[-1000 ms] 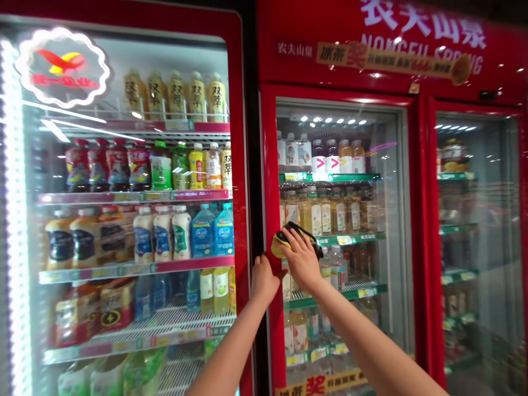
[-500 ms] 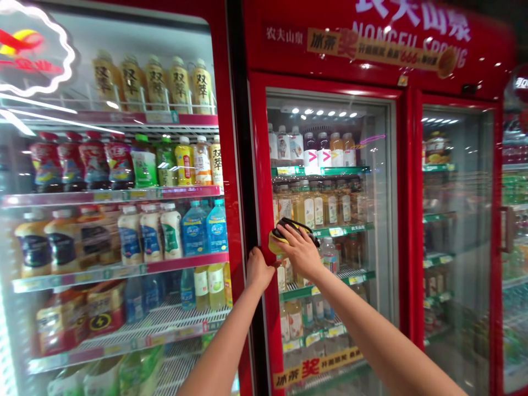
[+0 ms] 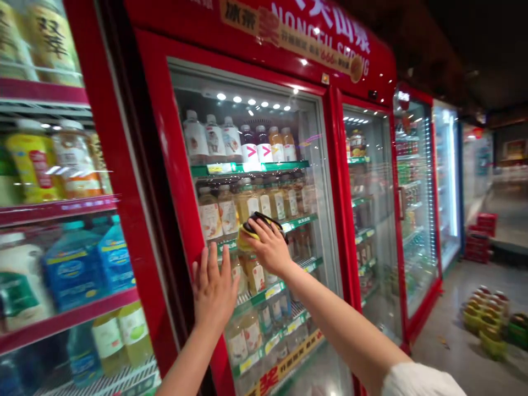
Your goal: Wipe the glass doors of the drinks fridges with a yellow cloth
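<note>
My right hand [image 3: 270, 245] presses a yellow and black cleaning pad [image 3: 244, 240] against the glass door [image 3: 325, 181] of a red drinks fridge. The fingers lie over the pad's dark upper side, and its yellow part shows at the left. My left hand [image 3: 215, 289] is open, fingers spread, lying against the red door frame [image 3: 181, 220] and the glass edge, below and left of the pad. Behind the glass, rows of bottles [image 3: 229, 209] stand on shelves with green edges.
On the left is another fridge with bottles [image 3: 70, 269] on pink-edged shelves. More lit fridges [image 3: 447, 181] line the right. Bundled bottles [image 3: 487, 316] stand on the floor at the right, with red boxes [image 3: 478, 236] farther back.
The view has turned right and come closer to the door. My left hand has opened from its hold on the door's edge to lie flat. The pad has moved right, inward over the glass.
</note>
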The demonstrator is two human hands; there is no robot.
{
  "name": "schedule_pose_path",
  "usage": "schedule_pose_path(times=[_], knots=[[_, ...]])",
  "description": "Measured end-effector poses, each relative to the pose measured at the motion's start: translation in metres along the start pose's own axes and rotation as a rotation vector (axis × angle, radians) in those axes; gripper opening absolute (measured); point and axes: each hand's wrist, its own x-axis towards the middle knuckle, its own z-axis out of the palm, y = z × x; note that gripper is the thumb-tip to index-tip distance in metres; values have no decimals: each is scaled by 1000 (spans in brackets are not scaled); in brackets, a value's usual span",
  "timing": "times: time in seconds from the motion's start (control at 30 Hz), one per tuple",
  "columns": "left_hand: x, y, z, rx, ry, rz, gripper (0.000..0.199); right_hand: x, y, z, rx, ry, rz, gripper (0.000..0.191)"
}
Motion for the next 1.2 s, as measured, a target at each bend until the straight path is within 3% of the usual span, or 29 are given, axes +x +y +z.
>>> schedule_pose_path(times=[0.07,0.17,0.37,0.53,0.67,0.77,0.87,1.03,1.2], knots=[[3,18,15,-34,-1,19,89,-5,42,-2,-11,60,159,58],[4,53,40,-69,-20,13,93,-43,107,6,-20,122,314,61],[2,155,103,-67,-128,45,88,-158,201,23,112,92,333,60],[12,248,148,-99,-247,106,72,-204,254,1,443,40,333,69],[42,313,164,-257,-345,86,62,-215,294,-17,716,145,443,61],[78,359,170,-617,-506,-143,58,-213,321,-24,789,257,571,53],[112,396,180,-632,-537,-304,56,-207,344,-26,855,293,632,50],[141,419,189,-604,-609,-580,28,-197,366,-29,945,205,665,57],[148,421,174,-616,-624,-678,22,-189,371,-25,956,141,708,63]])
